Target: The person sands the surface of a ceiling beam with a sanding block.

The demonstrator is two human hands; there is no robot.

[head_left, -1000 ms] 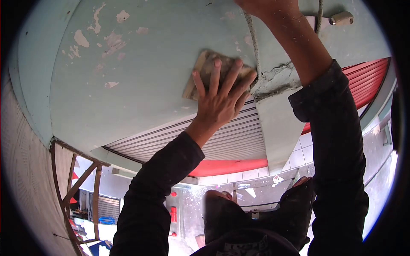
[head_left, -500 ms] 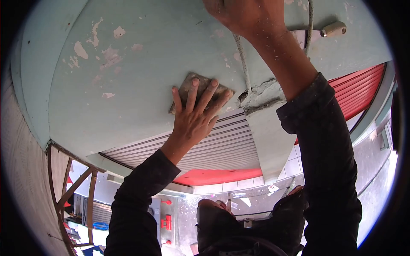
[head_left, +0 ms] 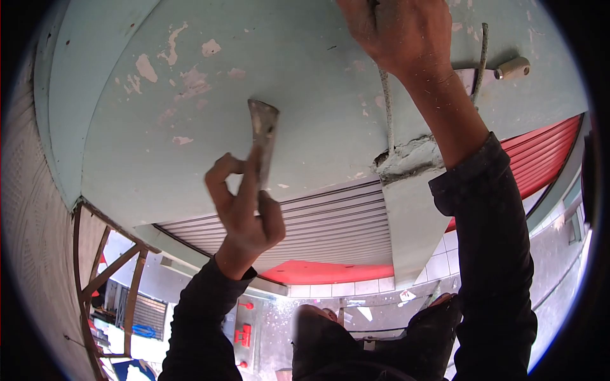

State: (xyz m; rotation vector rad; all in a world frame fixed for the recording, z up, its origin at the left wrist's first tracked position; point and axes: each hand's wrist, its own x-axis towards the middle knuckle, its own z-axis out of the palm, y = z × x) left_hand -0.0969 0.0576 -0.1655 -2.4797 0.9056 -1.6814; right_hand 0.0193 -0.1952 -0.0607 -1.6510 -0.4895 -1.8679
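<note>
The head view looks up at a pale green ceiling (head_left: 305, 95) with spots where the paint has come off. The left hand (head_left: 244, 213) is below the ceiling. Its thumb and fingers pinch the lower end of a worn sanding sheet (head_left: 262, 136). The sheet stands on its edge, and its top end is up against the ceiling or just under it; I cannot tell which. It sits near the middle of the ceiling, well away from the grey rope (head_left: 386, 108).

The right hand (head_left: 397, 32) is up at the top edge of the ceiling, closed around the rope. The rope runs down to a cracked, broken corner (head_left: 410, 162) where the ceiling meets a grey shutter (head_left: 330, 222).

The sheet is held only by its end, so it could slip out and fall. Dust and paint bits could drop toward the face. The broken corner looks loose, and a hard pull on the rope could knock bits off it.
</note>
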